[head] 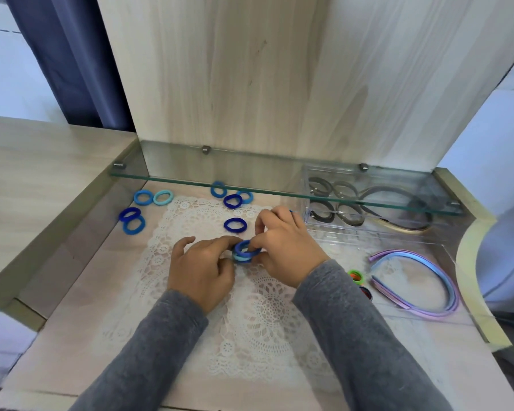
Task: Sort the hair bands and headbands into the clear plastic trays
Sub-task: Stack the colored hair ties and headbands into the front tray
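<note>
Left hand (pixel 202 274) and right hand (pixel 285 247) together pinch a stack of blue hair bands (pixel 244 253) between them; at least 8 loose bands (pixel 235 224) beyond them remain, while dark bands (pixel 322 215) and pastel headbands (pixel 428 262) already lie in clear trays (pixel 306 203) to the right

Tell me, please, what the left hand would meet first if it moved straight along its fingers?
The stack of blue hair bands, which the left hand seemingly pinches; just beyond, the right hand.

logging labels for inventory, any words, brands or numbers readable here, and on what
None: no word, number or logo shows on the hair bands, the headbands, the clear tray or the lace mat.
</note>
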Motion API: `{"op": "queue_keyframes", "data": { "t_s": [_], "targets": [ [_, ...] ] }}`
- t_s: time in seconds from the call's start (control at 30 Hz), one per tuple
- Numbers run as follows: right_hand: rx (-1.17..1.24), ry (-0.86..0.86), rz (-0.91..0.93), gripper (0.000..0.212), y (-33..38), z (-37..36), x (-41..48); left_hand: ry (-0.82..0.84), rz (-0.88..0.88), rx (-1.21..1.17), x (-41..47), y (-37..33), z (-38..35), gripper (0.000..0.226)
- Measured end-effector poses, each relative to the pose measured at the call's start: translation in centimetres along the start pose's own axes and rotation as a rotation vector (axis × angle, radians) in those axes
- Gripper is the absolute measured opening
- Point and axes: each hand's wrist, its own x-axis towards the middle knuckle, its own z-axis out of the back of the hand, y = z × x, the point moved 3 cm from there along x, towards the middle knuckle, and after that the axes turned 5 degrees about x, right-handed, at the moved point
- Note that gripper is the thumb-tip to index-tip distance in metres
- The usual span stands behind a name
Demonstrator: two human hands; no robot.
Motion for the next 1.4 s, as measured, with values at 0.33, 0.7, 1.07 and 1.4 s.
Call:
{"op": "queue_keyframes", "data": {
  "t_s": [0.33, 0.7, 1.07, 1.4],
  "targets": [
    [-0.025, 0.14, -0.124, 0.024, -5.3, 3.8, -3.2, 0.055, -0.07, -0.212, 2.3, -6.7, -0.8, 0.045],
    [-0.023, 0.086, -0.188, 0.022, -9.0, 4.7, -6.0, 0.073, -0.144, -0.201, 3.3, -10.3, -3.3, 0.047],
    [0.003, 0.167, -0.217, 0.024, -9.2, 3.6, -5.8, -0.064, -0.256, -0.198, 3.3, -9.3, -4.1, 0.051],
    [-0.038, 0.341, -0.281, 0.026, -9.1, 3.6, -4.9, -0.096, -0.364, -0.234, 2.9, -8.8, -4.8, 0.048]
  ]
}}
